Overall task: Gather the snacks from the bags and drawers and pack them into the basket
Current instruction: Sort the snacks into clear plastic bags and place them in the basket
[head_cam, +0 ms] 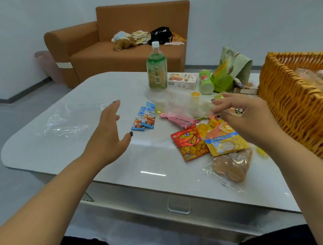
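Snack packets lie scattered on the white table (pixel 65 145): two blue packets (pixel 144 116), a pink bar (pixel 179 119), a red packet (pixel 189 145), a yellow packet (pixel 226 143) and a clear bag of round cakes (pixel 233 165). My left hand (pixel 109 132) hovers above the table left of the blue packets, fingers straight and spread, holding nothing. My right hand (pixel 243 115) is raised over the pile and pinches a clear plastic bag (pixel 184 104) together with a small wrapped snack (pixel 237 110). The woven basket (pixel 285 105) stands at the right, with bagged bread inside.
A green drink bottle (pixel 156 67), a biscuit box (pixel 182 81), a lying green can (pixel 206 81) and a green paper bag (pixel 228 69) stand at the table's back. Another clear bag (pixel 64 121) lies at the left. A drawer handle (pixel 178 205) shows below. A brown sofa (pixel 116 50) stands behind.
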Tool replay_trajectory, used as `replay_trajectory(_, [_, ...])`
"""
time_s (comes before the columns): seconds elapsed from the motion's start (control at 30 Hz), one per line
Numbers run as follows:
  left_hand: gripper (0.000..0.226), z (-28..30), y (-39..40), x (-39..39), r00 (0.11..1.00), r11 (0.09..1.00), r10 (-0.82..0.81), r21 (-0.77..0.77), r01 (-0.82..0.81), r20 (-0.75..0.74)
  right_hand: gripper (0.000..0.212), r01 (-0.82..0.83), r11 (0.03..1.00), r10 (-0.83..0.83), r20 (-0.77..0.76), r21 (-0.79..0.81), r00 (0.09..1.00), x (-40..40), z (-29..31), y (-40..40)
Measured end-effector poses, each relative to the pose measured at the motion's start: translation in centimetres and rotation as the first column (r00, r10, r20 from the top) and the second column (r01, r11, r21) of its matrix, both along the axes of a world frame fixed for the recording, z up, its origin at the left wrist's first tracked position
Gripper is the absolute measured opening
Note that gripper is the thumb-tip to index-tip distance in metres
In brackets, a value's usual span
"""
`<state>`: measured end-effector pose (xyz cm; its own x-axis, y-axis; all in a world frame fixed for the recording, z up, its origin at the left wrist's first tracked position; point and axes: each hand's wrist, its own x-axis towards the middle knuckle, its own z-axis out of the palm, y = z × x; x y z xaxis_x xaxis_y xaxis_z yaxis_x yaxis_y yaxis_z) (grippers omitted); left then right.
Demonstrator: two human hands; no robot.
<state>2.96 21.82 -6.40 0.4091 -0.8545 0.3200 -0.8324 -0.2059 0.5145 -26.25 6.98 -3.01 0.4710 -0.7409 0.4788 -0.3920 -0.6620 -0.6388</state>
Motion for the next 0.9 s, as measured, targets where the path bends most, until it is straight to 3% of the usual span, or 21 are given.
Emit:
replay_trajectory(0.17, [0.082,-1.0,-0.3,-2.0,0.954,0.963,-0.179,0.242,0.119,0.241,0.016,-0.097,0.995,0.094,-0.214,-0.005,0.972,-1.6,0.3,0.8])
replay_trajectory(0.37, [0.074,-1.4,-0.3,-5.6,0.855,0.911,-0.411,0.181,0.371,0.317,0.016,-0.157,0.986,0.124,-0.404,-0.049,0.906,-1.8,0.4,1.6])
replay_trajectory(0.5, [0.069,-2.3,0.7,-10.7,0.838,0.892,-0.440,0.049,0.449,0.322,0.022,-0.079,0.977,0.007,-0.335,-0.200,0.942,-1.8,0.0,2.3])
replay_trajectory(0.67, [0.044,-2.5,-0.2,-12.4,0.912,0.932,-0.274,-0.149,0.330,0.305,0.026,0.035,0.933,-0.098,-0.159,-0.357,0.982,-1.0,-0.5,2.9])
replay_trajectory(0.8, [0.040,-2.2,-1.3,-12.0,0.958,0.963,-0.175,-0.165,0.215,0.227,0.014,0.095,0.895,-0.094,0.023,-0.436,0.995,-0.2,-0.7,6.8])
replay_trajectory(0.9, [0.042,-2.1,-1.6,-12.3,0.965,0.965,-0.149,-0.180,0.190,0.218,0.007,0.036,0.901,-0.047,-0.015,-0.432,0.999,0.8,-2.4,8.9])
